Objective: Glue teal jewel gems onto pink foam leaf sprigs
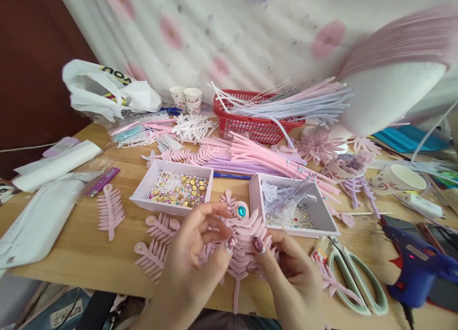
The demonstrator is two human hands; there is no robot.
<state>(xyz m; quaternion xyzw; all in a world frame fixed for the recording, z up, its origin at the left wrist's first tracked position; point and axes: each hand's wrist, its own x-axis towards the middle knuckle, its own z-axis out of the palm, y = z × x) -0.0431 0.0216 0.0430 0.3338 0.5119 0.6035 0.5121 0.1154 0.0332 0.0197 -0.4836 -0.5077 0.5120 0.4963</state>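
Note:
Both my hands hold a pink foam feather piece [246, 234] at the table's front edge. A blue-green gem [242, 211] in a silver rim sits at its top. My left hand [195, 253] curls round the piece's left side, thumb pressed on its middle. My right hand [289, 268] grips its right side, thumb next to the left one. Several more pink foam feathers [157, 239] lie just left of my hands, and one [110, 211] lies farther left.
A white tray of gold and pink gems [179, 189] and a white tray of pins and pearls [296, 208] stand behind my hands. Green-handled scissors [358, 277] and a blue glue gun [418, 268] lie right. A red basket [257, 122], foam strips and paper cups are farther back.

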